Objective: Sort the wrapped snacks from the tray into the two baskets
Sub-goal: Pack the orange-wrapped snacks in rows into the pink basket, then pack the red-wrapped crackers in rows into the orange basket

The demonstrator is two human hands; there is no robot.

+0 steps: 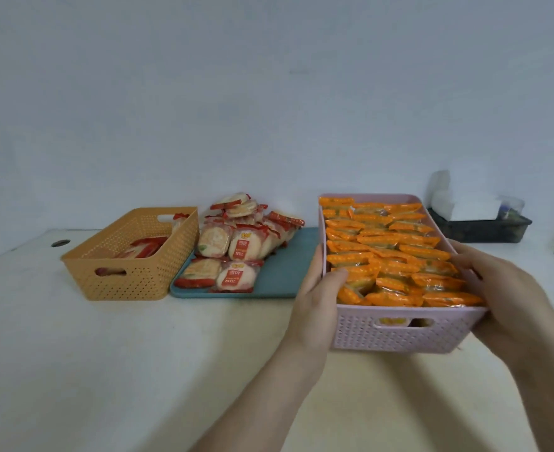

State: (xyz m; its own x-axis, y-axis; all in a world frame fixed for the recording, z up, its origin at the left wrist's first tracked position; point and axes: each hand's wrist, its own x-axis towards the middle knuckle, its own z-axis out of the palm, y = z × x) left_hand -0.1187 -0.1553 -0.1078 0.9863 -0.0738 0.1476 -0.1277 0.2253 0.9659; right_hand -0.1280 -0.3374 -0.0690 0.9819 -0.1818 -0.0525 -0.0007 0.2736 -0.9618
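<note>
— Progress so far?

— Pink basket point(399, 334) packed to the rim with orange packs point(389, 256), laid in rows; looks finished, or close to it; no orange pack visible anywhere on the tray point(285, 275).

— And the red side?

— Much less done; only a few red packs point(145, 247) down inside the orange basket point(128, 278), most of its floor bare; still a heap of red packs point(236, 236) on the tray, stacked toward the back, some flat at the front.

— Layout?

— Tray in the middle of the tabletop point(106, 370); orange basket touching its left edge; pink basket at its right edge, nearest the camera.

— Hands?

— Both on the pink basket; left hand point(318, 308) wrapped over the left wall, thumb resting on the orange packs inside; right hand point(510, 301) curled round the front right corner, fingers over the rim; neither holding a pack; lifting, shifting or just steadying, cannot tell.

— Remaining work, then?

— Probably the whole red heap into the orange basket; roughly half the job by the look of it; plenty of room there.

— Anything else about?

— Dark bin point(484, 228) with white stuff at the back right; no part in the sorting, apparently.
</note>
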